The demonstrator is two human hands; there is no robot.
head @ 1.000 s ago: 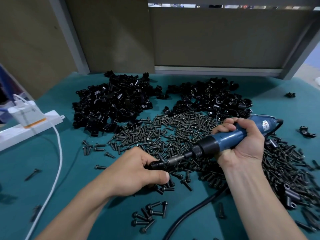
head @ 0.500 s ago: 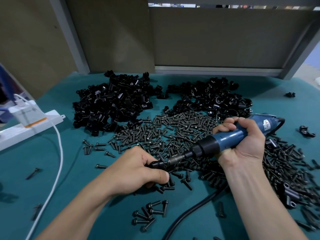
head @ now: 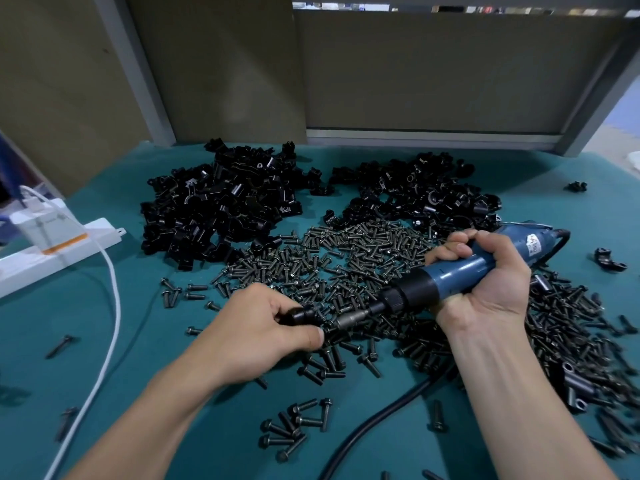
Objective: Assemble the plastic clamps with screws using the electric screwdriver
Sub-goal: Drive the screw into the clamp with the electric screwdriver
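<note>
Barely anything shifts: the left hand (head: 256, 330) still pinches a clamp (head: 303, 315) between thumb and curled fingers, nudged slightly left, while the right hand (head: 491, 282) stays wrapped round the driver (head: 450, 275), bit at the clamp, so the driving is probably still under way. Loose screws (head: 346, 258) and clamp piles (head: 221, 209) cover the teal mat (head: 156, 341) below brown panels (head: 415, 81).

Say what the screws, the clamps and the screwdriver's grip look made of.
Screws: likely steel, dark dull coating, faint grey glints.
Clamps: probably moulded plastic, glossy black highlights.
Screwdriver grip: seemingly blue plastic, smooth satin sheen.
</note>
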